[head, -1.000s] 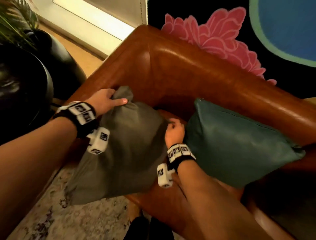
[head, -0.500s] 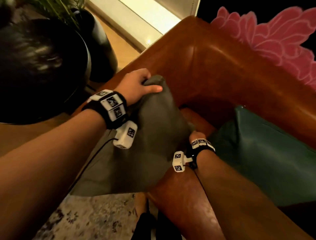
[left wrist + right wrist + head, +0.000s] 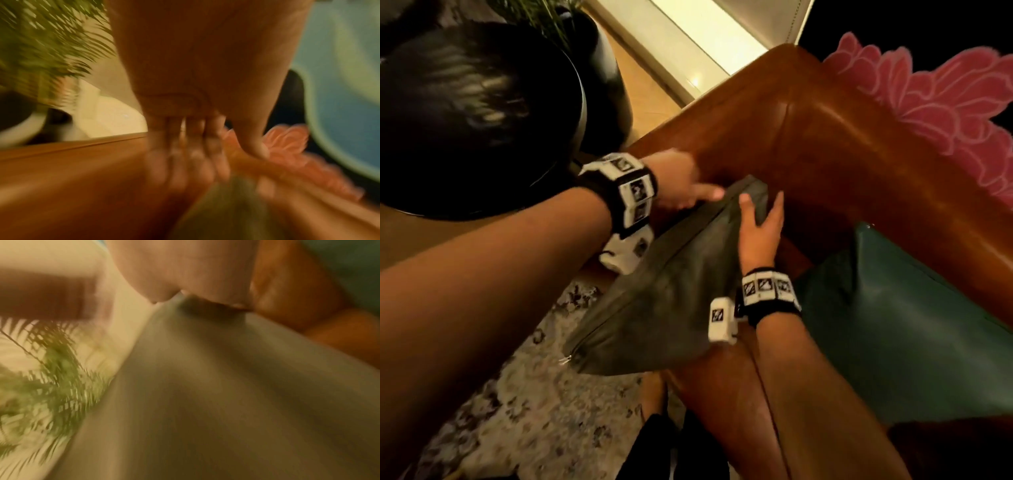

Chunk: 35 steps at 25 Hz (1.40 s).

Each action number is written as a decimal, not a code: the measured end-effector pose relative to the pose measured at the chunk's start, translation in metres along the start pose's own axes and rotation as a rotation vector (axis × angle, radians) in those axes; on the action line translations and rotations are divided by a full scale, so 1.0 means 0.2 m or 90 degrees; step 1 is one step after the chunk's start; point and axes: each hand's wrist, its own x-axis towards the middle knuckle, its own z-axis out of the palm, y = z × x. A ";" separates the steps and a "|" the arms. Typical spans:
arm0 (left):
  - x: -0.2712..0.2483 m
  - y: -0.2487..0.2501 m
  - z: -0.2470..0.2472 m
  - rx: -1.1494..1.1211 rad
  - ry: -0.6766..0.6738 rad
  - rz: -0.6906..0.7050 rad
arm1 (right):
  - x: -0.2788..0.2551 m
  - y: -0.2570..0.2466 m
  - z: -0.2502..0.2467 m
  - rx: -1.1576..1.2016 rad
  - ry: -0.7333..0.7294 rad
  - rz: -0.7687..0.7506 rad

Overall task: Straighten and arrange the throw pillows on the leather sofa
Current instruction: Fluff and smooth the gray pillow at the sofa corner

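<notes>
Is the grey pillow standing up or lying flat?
Standing on edge, tilted: the grey pillow leans toward the sofa arm, its lower corner past the seat edge.

Sofa (image 3: 859, 164) is seen in glossy reddish-brown leather. One pillow (image 3: 671, 301) is shown in dull grey-olive, the other pillow (image 3: 900, 335) in dark teal. Rug (image 3: 524, 404) is mottled cream and grey. Wall art (image 3: 935, 99) is marked by pink petals on black.
</notes>
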 end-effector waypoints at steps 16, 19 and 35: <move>-0.21 -0.37 0.73 -0.368 0.053 -0.298 | 0.65 -0.30 -0.52 -0.251 0.026 0.030; -0.26 -0.45 0.76 -0.272 0.208 -0.266 | 0.67 -0.32 -0.51 -0.314 0.036 -0.101; -0.10 0.06 0.93 0.044 0.429 0.068 | 0.14 -0.17 -0.17 -0.647 -0.086 -0.548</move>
